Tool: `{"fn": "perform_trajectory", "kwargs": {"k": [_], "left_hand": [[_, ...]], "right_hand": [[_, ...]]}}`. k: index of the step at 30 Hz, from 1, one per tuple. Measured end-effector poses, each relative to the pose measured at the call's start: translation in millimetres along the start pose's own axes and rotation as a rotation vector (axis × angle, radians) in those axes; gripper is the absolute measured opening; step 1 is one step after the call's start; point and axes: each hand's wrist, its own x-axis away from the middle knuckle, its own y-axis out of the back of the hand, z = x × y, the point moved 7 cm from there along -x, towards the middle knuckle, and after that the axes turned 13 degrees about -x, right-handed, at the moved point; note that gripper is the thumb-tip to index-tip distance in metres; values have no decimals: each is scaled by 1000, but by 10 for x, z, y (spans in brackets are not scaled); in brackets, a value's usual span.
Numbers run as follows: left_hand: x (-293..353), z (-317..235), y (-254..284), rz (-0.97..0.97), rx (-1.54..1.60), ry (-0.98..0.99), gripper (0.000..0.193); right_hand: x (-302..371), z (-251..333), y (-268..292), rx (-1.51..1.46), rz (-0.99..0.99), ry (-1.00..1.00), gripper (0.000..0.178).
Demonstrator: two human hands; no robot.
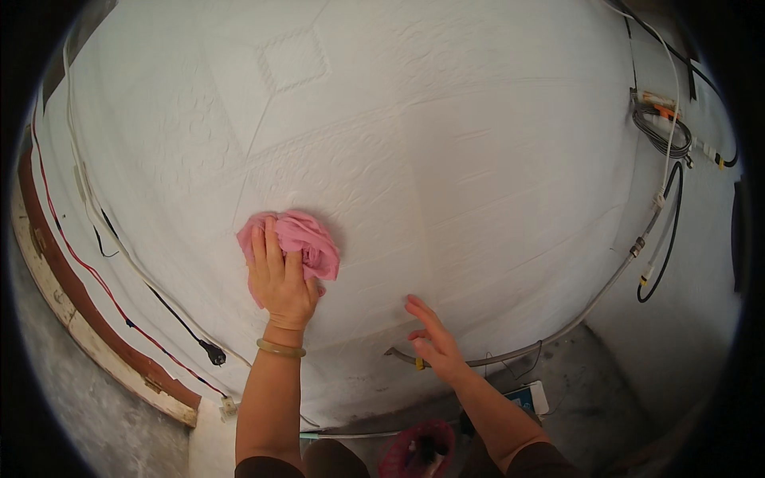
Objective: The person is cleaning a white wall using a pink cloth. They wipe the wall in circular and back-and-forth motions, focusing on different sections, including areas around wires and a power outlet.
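A crumpled pink cloth (pixel 307 235) lies against a white wall (pixel 502 167) covered with an embossed pattern. My left hand (pixel 277 275) presses on the cloth, its fingers spread over the folds and the thumb toward the right. A pale bangle (pixel 280 348) circles that wrist. Lower and to the right, my right hand (pixel 434 338) is held close to the wall with its fingers apart and nothing in them. Whether its fingertips touch the wall I cannot tell. Just beneath that hand is the end of a grey hose (pixel 510 354).
A black plug (pixel 213 353) hangs at the left beside a red cable (pixel 96 275) and a wooden frame (pixel 103 358). Coiled cable (pixel 665 135) hangs on the right wall. Below are a pink basket (pixel 414 450) and a dark box with a white edge (pixel 526 398).
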Motion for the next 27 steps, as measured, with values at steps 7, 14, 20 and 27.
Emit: {"fn": "perform_trajectory", "kwargs": {"k": [7,14,20,27], "left_hand": [[366,-147,-80,102,67,-2,22],[1056,-438,-195,257,121,-60,29],[1449,-720,-262,421,164,-220,29],[1136,-851,-57,294,275,-321,29]], "right_hand": [[23,-21,3,7,-2,-6,60],[22,41,-21,9,-9,-22,57],[23,133,3,17,-1,8,55],[23,221,58,7,-27,24,54]]}}
